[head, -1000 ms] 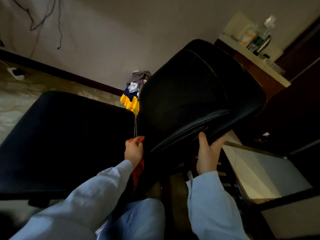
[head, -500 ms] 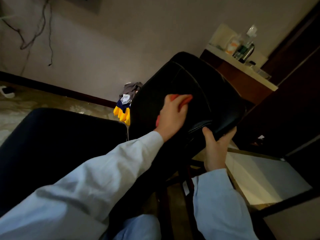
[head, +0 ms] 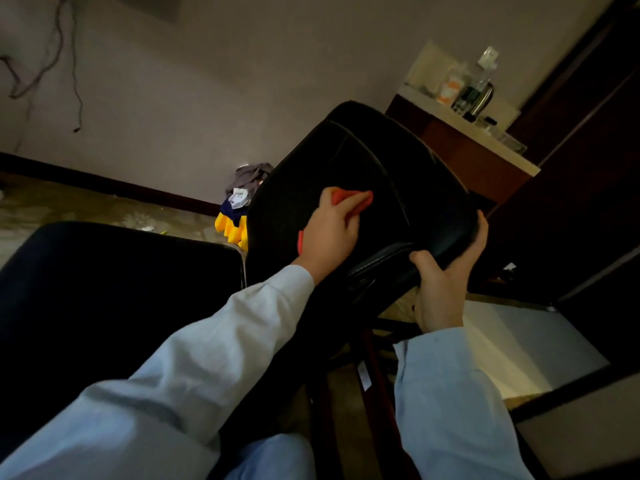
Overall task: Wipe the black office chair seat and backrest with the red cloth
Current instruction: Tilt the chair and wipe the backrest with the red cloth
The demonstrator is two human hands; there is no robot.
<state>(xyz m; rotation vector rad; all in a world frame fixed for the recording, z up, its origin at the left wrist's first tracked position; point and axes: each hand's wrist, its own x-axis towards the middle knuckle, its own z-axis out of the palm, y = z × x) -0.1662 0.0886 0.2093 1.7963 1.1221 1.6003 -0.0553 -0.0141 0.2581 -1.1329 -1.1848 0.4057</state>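
No text, label, brand, number or sign can be read. Print on the containers (head: 453, 87) at the counter's (head: 491, 147) far end is blurred beyond reading.

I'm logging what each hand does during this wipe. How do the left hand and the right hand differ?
The left hand holds the red cloth against the padded face of the backrest; the right hand holds no cloth. The left hand lies on the front surface, while the right hand grips the backrest's lower edge, thumb in front, fingers wrapped behind. Both touch the backrest.
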